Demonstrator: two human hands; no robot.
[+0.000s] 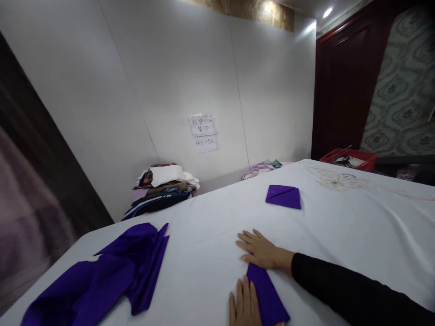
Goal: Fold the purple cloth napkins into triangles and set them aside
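Note:
A purple cloth napkin (267,292), folded into a narrow strip, lies on the white-covered table before me. My right hand (260,250) rests flat over its far end with the fingers spread. Along its left edge lies my left hand (245,303), fingers stretched out, partly cut off by the bottom of the view. Farther back sits another purple napkin (283,197), folded into a flat rectangle with a diagonal crease. Off to the left, a loose heap of purple cloths (112,276) lies rumpled on the table.
The white tablecloth (204,235) covers the table. Behind its far edge are a stack of folded clothes (163,188) and some pink cloth (258,170). A red basket (365,159) stands at the far right. Paper signs (204,127) hang on the pale wall.

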